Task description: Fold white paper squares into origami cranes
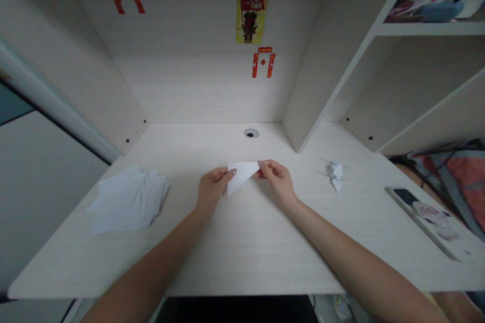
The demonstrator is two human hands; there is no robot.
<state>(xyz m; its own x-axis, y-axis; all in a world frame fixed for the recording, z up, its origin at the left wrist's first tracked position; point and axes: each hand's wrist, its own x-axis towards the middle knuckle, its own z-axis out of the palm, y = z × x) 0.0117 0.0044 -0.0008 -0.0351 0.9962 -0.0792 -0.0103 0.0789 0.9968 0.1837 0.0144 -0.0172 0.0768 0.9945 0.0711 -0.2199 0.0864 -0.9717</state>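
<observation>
Between my two hands is a small white piece of paper, folded into a triangle, with its long straight edge at the top. My left hand pinches its left side, the thumb lying across the front. At the right corner, my right hand grips the tip between thumb and fingers. The paper is held just over the desk, near the middle. Parts of the fingers behind it are hidden.
A loose stack of white paper sheets lies at the left of the desk. To the right are folded white paper pieces and a phone. A round cable hole sits by the back wall, and a divider panel stands behind my right hand.
</observation>
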